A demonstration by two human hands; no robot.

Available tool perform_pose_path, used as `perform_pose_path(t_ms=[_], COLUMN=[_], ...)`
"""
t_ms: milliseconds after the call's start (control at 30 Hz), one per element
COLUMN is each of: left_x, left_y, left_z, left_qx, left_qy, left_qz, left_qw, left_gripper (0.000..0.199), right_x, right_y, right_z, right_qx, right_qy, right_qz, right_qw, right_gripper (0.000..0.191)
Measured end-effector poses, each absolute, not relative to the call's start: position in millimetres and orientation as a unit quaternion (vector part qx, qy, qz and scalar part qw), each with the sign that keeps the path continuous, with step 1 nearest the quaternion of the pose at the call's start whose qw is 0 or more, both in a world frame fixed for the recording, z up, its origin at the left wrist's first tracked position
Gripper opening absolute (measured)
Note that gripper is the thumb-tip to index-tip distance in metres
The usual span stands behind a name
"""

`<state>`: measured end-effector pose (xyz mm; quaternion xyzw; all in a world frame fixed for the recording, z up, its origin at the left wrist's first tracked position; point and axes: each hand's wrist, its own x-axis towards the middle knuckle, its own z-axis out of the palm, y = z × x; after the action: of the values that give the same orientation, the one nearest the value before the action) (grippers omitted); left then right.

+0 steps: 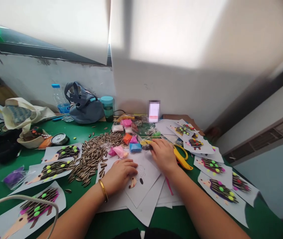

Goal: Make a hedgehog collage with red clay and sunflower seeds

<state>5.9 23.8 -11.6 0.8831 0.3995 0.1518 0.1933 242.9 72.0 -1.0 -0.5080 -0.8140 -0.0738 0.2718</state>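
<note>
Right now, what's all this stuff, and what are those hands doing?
A person's left hand rests on a white sheet with a hedgehog drawing; its face is coloured, but its back is only drawn in outline. The right hand has its fingers at a dark lump; I can't tell whether it is gripped. Striped seeds are heaped to the left, and seed-covered hedgehog pictures lie on both sides.

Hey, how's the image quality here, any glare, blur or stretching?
Head view: bright patches and shadow bands cross the white hanging sheet; the upright screen is pixelated. Also head view: the lower-left hedgehog picture looks stretched, and the dark item at the right hand is indistinct.
</note>
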Motion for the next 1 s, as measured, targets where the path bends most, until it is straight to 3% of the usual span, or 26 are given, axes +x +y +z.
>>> perform_pose_path(t_ms=[133,367,733,1000], left_x=[9.4,18.2,17.6,15.4], left_y=[20.3,2.4,10.0,12.5], left_z=[-7.5,9.7,2.8,5.3], left_qx=[0.859,0.762,0.722,0.744], left_qy=[0.428,0.470,0.488,0.475], left_qz=[0.212,0.387,0.401,0.346], left_qw=[0.186,0.222,0.283,0.317], left_gripper=[0.024,0.019,0.019,0.025], right_x=[251.0,239.3,229.9,228.1], right_y=[52.0,11.5,8.3,7.4], right_z=[14.7,3.9,-4.5,-9.1], right_qx=[-0.500,-0.432,-0.403,-0.408], right_qy=[-0.795,-0.833,-0.825,-0.829], right_qz=[-0.024,0.085,0.160,0.130], right_qw=[0.343,0.336,0.363,0.361], right_gripper=[0.027,0.025,0.022,0.021])
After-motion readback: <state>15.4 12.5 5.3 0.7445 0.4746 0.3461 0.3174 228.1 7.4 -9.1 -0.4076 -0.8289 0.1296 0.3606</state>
